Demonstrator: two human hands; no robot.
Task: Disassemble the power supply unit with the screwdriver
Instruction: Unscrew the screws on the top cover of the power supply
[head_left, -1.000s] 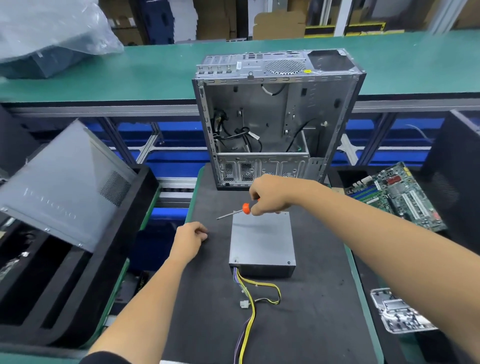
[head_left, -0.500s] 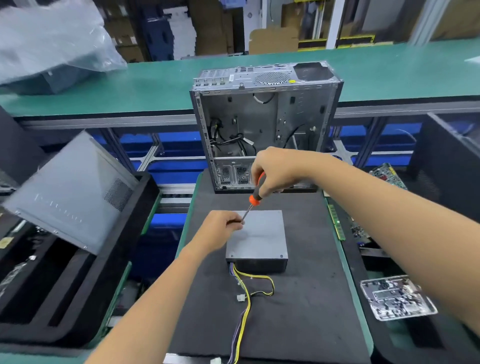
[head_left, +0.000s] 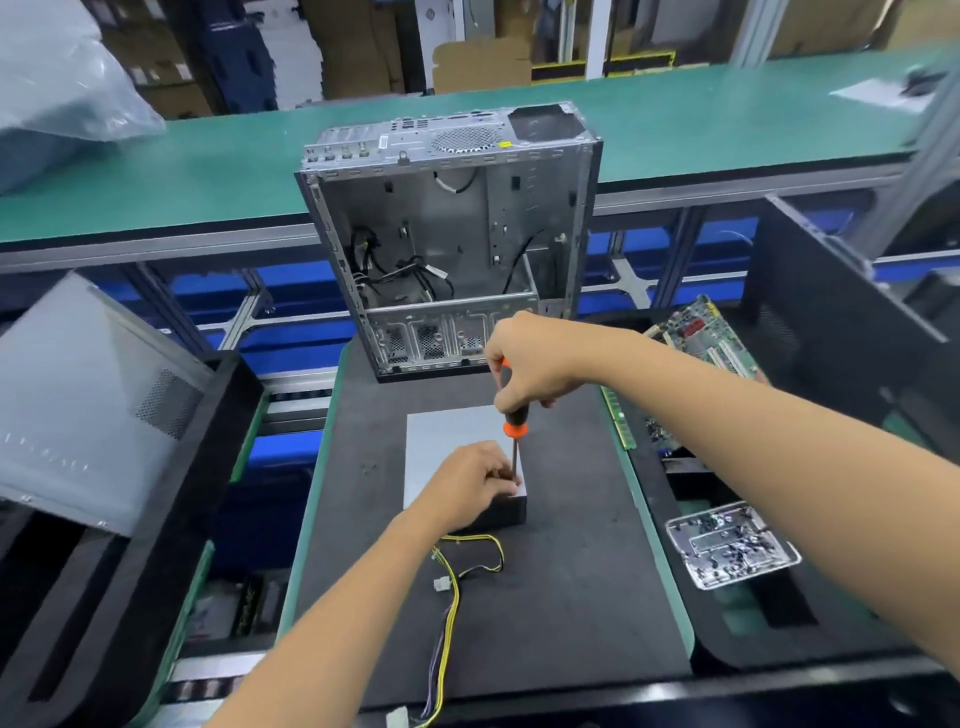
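Note:
A grey metal power supply unit (head_left: 447, 431) lies flat on the black mat (head_left: 571, 597), with yellow and black cables (head_left: 452, 587) trailing toward me. My right hand (head_left: 530, 364) grips the black and orange handle of a screwdriver (head_left: 514, 421), held nearly upright with its tip down at the unit's near right corner. My left hand (head_left: 467, 486) rests on the unit's near top edge, its fingers curled and pinching the screwdriver shaft near the tip. The tip itself is hidden behind those fingers.
An open, emptied computer case (head_left: 447, 244) stands at the mat's far end. A motherboard (head_left: 701, 338) and a small tray of screws (head_left: 727, 545) lie to the right. A grey side panel (head_left: 88, 400) leans in a black bin on the left.
My right hand swung the screwdriver from lying sideways to nearly upright over the unit's near right corner. My left hand moved from the mat onto the unit and took the shaft.

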